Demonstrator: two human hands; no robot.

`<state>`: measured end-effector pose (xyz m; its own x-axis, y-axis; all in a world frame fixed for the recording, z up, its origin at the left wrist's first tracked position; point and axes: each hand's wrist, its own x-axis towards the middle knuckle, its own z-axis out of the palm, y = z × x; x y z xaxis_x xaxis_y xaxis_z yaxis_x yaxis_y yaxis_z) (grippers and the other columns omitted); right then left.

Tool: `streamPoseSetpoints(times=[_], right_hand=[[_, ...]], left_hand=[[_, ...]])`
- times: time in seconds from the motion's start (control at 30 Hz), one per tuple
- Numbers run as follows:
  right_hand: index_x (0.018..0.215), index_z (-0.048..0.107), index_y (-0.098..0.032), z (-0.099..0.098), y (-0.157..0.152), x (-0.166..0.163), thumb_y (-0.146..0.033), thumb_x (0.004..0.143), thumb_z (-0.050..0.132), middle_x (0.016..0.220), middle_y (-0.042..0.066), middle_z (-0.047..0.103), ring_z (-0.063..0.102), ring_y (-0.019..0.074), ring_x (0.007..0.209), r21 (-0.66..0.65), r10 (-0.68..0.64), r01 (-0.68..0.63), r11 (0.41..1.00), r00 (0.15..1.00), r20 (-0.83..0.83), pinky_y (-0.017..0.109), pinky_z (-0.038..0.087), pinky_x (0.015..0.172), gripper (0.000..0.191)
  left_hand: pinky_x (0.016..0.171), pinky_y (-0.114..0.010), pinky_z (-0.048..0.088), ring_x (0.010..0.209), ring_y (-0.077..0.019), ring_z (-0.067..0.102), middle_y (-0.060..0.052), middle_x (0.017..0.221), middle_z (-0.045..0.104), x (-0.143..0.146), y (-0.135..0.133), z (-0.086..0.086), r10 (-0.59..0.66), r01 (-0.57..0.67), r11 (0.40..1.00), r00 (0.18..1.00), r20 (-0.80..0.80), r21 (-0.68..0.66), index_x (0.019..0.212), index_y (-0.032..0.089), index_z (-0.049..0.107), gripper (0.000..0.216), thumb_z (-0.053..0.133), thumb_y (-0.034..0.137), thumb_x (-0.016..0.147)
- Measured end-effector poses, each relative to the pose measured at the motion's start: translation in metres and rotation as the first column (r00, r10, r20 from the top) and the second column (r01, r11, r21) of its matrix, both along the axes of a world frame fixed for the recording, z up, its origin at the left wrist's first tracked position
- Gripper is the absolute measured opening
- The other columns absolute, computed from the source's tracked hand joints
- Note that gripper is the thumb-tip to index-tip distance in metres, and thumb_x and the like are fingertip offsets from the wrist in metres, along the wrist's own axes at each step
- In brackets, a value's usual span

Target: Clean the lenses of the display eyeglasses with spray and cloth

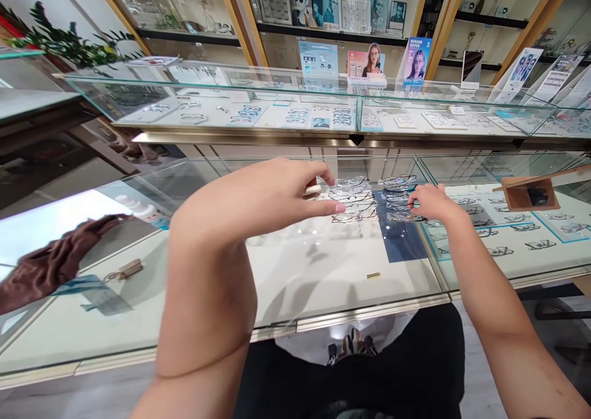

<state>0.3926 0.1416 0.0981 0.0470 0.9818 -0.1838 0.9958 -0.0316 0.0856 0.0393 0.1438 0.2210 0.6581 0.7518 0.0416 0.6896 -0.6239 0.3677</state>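
My left hand (281,191) reaches over the glass counter, its thumb and index finger apart at the left ends of a column of eyeglasses (353,199). A small pale thing (313,190) shows between them; I cannot make out what it is. My right hand (431,202) has its fingers bent around the right ends of a second column of eyeglasses (398,199), mostly dark-framed. This column lies over a dark blue panel (404,243). The fingertips hide part of the frames.
A glass counter (318,277) runs before me, with a brown cloth (60,256), a white bottle (143,210) and a tagged key-like item (124,270) at left. An open brown box (530,194) stands at right. Behind is another glass display case (277,87) of eyeglasses.
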Motion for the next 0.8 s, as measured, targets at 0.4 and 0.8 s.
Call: streamPoseSetpoints(times=[0.4, 0.8], right_hand=[[0.093, 0.08, -0.022, -0.005, 0.002, 0.007, -0.02, 0.095, 0.052, 0.114, 0.012, 0.073, 0.06, 0.0299, 0.113, 0.072, 0.008, -0.004, 0.997, 0.998, -0.058, 0.046, 0.039, 0.099, 0.028], [0.104, 0.082, -0.023, -0.018, 0.007, 0.01, -0.014, 0.096, 0.039, 0.137, 0.009, 0.076, 0.055, 0.0331, 0.118, 0.173, 0.082, -0.053, 0.984, 0.983, -0.165, 0.054, 0.041, 0.102, 0.045]], left_hand=[[0.063, -0.032, 0.038, 0.073, -0.0232, 0.061, -0.006, 0.09, 0.073, 0.002, -0.004, 0.005, 0.047, -0.049, 0.997, 0.998, -0.034, -0.056, 0.11, 0.026, 0.071, 0.05, 0.062, 0.068, 0.084], [0.063, -0.032, 0.032, 0.061, -0.0159, 0.046, 0.0, 0.066, 0.059, 0.008, -0.014, 0.021, 0.007, -0.005, 0.998, 0.999, -0.034, 0.058, 0.081, 0.022, 0.059, 0.009, 0.057, 0.031, 0.083]])
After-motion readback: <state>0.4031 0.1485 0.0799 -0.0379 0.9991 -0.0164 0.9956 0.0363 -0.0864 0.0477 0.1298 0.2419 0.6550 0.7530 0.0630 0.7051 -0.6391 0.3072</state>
